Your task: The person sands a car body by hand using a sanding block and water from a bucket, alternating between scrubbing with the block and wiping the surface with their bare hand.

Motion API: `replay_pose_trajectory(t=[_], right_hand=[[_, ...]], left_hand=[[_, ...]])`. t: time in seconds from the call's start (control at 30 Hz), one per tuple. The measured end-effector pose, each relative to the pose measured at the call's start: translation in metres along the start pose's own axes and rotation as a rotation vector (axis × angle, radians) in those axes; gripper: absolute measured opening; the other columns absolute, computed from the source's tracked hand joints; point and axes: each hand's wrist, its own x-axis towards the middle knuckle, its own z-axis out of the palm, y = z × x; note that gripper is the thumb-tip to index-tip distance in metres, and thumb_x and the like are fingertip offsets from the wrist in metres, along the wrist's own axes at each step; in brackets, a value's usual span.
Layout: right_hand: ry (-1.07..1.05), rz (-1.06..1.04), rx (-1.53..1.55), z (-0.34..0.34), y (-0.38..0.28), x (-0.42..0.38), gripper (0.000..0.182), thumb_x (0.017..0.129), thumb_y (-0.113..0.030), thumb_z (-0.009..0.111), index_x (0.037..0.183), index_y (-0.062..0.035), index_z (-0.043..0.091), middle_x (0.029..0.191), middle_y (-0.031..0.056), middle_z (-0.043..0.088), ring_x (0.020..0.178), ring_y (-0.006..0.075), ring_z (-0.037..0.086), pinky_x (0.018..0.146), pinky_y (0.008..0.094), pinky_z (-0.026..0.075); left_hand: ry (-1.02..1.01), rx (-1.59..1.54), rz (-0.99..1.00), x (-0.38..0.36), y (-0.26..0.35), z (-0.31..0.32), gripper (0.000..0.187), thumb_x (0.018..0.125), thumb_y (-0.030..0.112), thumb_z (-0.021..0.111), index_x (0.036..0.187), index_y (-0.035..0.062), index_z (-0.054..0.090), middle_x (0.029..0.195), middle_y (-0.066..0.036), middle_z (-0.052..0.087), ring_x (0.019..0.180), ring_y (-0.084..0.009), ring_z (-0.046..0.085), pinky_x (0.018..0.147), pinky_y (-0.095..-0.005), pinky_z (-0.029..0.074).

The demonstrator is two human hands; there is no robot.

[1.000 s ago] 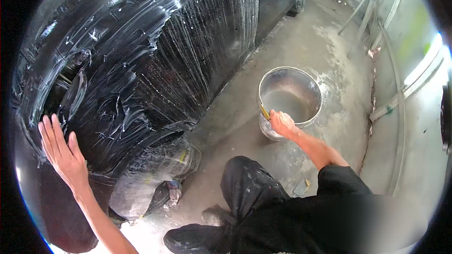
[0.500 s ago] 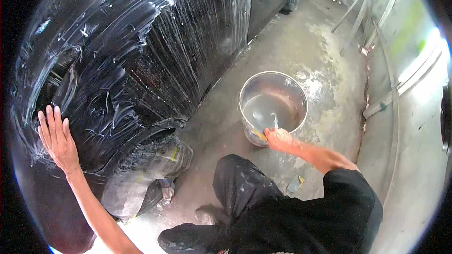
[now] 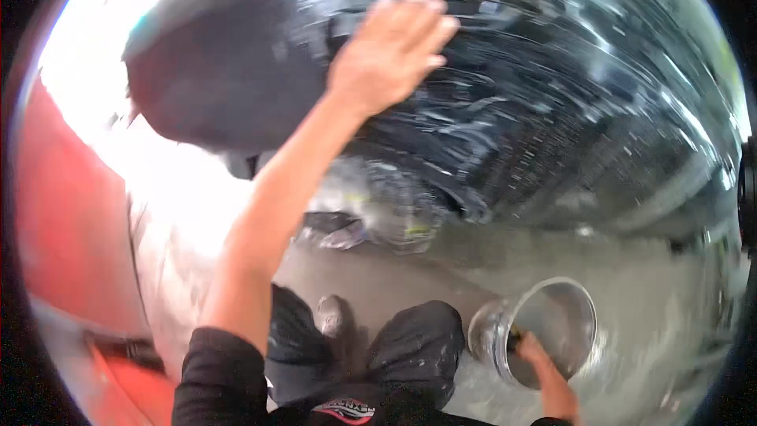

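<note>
My left hand (image 3: 390, 55) lies with its fingers stretched out over a glossy black car body panel (image 3: 536, 134), which is wet and streaked with whitish residue. Low on my right stands a metal bucket (image 3: 487, 335) holding cloudy liquid. My right hand (image 3: 532, 349) is closed at the near side of its opening. Something small and dark shows at those fingertips, too blurred to name. Below the panel, clear plastic film (image 3: 386, 205) wraps what looks like a wheel.
Wet grey concrete floor (image 3: 378, 272) runs between my knees and the car. A red panel (image 3: 71, 205) stands at the left, beside strong glare. My dark trousers (image 3: 418, 347) and one shoe (image 3: 333, 315) show at the bottom.
My view has swung left, so the car now spans the top and the bucket sits lower right. The red panel has come into view. My right hand remains at the bucket.
</note>
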Motion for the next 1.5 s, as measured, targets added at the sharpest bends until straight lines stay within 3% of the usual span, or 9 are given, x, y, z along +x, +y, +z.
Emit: replay_pose_trajectory(t=[0.07,0.13,0.53,0.8,0.97,1.23,1.37,1.47,1.5], right_hand=[[-0.087,0.043,-0.017,0.007,0.000,0.021,0.041,0.091,-0.028,0.070,0.104,0.0107,0.068,0.112,0.0354,0.066,0.107,0.0489,0.065,0.089,0.0531,0.052],[-0.126,0.084,-0.048,0.017,-0.002,0.030,0.040,0.091,-0.027,0.069,0.104,0.0104,0.068,0.112,0.0345,0.066,0.107,0.0485,0.065,0.089,0.0546,0.052],[-0.171,0.204,-0.026,0.030,0.012,0.039,0.037,0.092,-0.026,0.068,0.105,0.0083,0.068,0.112,0.0291,0.065,0.107,0.0458,0.064,0.087,0.0641,0.051],[-0.165,0.202,0.007,0.022,-0.004,0.051,0.034,0.094,-0.025,0.067,0.106,0.0068,0.067,0.112,0.0254,0.064,0.107,0.0440,0.063,0.086,0.0704,0.050],[-0.158,0.190,0.035,0.022,-0.017,0.062,0.033,0.094,-0.025,0.067,0.106,0.0060,0.067,0.113,0.0232,0.064,0.107,0.0428,0.063,0.086,0.0744,0.049],[-0.129,0.127,0.128,0.003,-0.009,0.058,0.031,0.095,-0.024,0.066,0.107,0.0046,0.067,0.113,0.0195,0.063,0.108,0.0410,0.062,0.085,0.0807,0.048],[-0.088,-0.004,0.537,-0.043,0.060,0.044,0.030,0.096,-0.024,0.066,0.107,0.0039,0.067,0.113,0.0177,0.062,0.108,0.0401,0.062,0.085,0.0838,0.047],[-0.324,-0.432,1.234,-0.140,0.152,0.047,0.029,0.096,-0.023,0.065,0.107,0.0033,0.067,0.113,0.0164,0.062,0.108,0.0394,0.062,0.084,0.0862,0.047],[-0.154,0.027,0.956,-0.201,0.119,0.051,0.029,0.096,-0.022,0.062,0.106,0.0045,0.068,0.114,0.0199,0.063,0.102,0.0427,0.064,0.075,0.0834,0.053]], left_hand=[[0.029,0.052,0.003,0.000,0.002,0.001,0.056,0.095,0.042,0.067,0.146,0.0192,0.058,0.151,-0.007,0.054,0.148,-0.0271,0.042,0.124,-0.0471,0.029],[0.100,-0.028,0.001,0.001,0.002,0.006,0.049,0.096,0.037,0.065,0.140,0.0152,0.061,0.149,-0.008,0.055,0.144,-0.0282,0.046,0.120,-0.0487,0.034],[0.200,-0.006,0.016,-0.003,-0.001,0.009,0.050,0.092,0.039,0.069,0.139,0.0227,0.063,0.146,-0.003,0.059,0.144,-0.0256,0.047,0.121,-0.0457,0.036],[0.227,-0.071,0.039,-0.001,-0.004,0.005,0.051,0.086,0.035,0.073,0.133,0.0161,0.067,0.140,-0.005,0.062,0.135,-0.0268,0.054,0.117,-0.0446,0.043],[0.187,-0.097,0.009,-0.002,0.000,0.007,0.053,0.089,0.035,0.072,0.135,0.0125,0.064,0.147,-0.007,0.057,0.145,-0.0278,0.044,0.119,-0.0457,0.040],[0.088,-0.068,0.000,0.001,0.001,-0.002,0.053,0.097,0.041,0.062,0.144,0.0155,0.057,0.153,-0.007,0.052,0.147,-0.0264,0.041,0.125,-0.0458,0.029],[0.067,-0.111,-0.010,0.001,0.000,-0.001,0.056,0.098,0.043,0.061,0.147,0.0167,0.055,0.155,-0.007,0.050,0.149,-0.0260,0.039,0.126,-0.0457,0.025],[0.074,-0.116,-0.002,0.001,0.000,0.000,0.058,0.097,0.044,0.062,0.147,0.0156,0.055,0.155,-0.008,0.049,0.149,-0.0264,0.038,0.127,-0.0460,0.024],[0.075,-0.108,0.000,0.001,0.000,-0.001,0.059,0.097,0.044,0.062,0.148,0.0149,0.055,0.155,-0.008,0.049,0.149,-0.0266,0.038,0.127,-0.0461,0.024]])
